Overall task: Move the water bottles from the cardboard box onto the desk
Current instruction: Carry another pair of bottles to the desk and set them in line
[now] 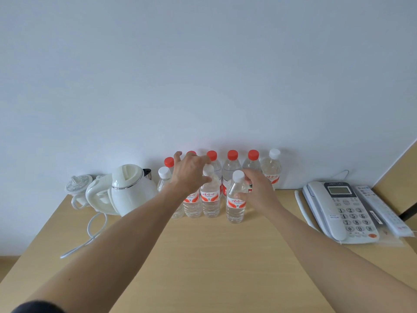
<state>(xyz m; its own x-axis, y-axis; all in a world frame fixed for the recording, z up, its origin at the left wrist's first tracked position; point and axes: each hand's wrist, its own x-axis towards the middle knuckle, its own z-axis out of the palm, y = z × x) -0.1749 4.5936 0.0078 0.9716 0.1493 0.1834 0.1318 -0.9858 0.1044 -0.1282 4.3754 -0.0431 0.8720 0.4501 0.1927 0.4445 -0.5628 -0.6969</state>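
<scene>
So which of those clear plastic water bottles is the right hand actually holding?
The white-capped clear plastic bottle standing nearest the camera, out in front of the rows. The right hand grips its shoulder; it is the only bottle standing apart from the others.

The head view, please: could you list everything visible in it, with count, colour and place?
Red-capped bottles: five caps visible, clear bodies, back row against the wall.
White-capped bottles: at least four caps visible, clear with red-and-white labels; three in the front row, one at the right end of the back row. A further labelled body behind the left hand has its cap hidden.
Kettle: one, white, left of the bottles, cord trailing toward the desk's left edge.
Kettle base: one, white, far left by the wall.
Telephone: one, pale grey, right side.
Remote control: one, white, right of the telephone.
Desk: one, light wood.
Wall: pale blue-white.
Left hand: fingers spread over the bottle tops.
Right hand: grip on the front right white-capped bottle.
</scene>
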